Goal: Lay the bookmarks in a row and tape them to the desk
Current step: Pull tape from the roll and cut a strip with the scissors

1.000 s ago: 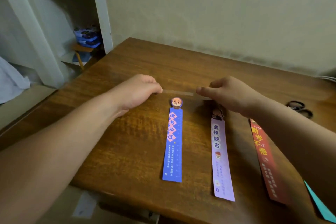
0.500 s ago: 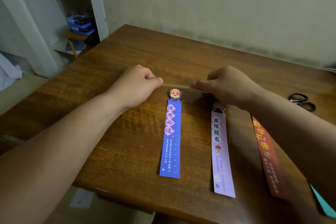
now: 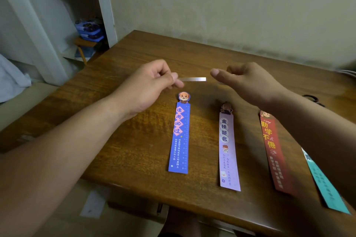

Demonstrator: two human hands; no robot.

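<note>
Above the top of the blue bookmark (image 3: 179,136), a short tape strip (image 3: 193,79) hangs level over the desk (image 3: 134,146), its long axis running left to right, crosswise to the bookmarks. The left hand (image 3: 146,86) pinches the strip's left end between thumb and forefinger, with its other fingers curled in. The right hand (image 3: 248,81) sits just past the strip's right end, fingers curled and thumb reaching toward it. Glare shows only part of the clear tape, so I cannot tell whether this hand has hold of it.

Four bookmarks lie flat on the wood in a row, side by side and apart, each with its long axis running from the far side toward the near edge. The blue one and the lilac bookmark (image 3: 228,150) have cartoon-head tops pointing away from the person. The red bookmark (image 3: 273,152) and the teal bookmark (image 3: 323,183) slant slightly, partly hidden under the right forearm. Dark scissors (image 3: 312,99) lie beyond that arm.
</note>
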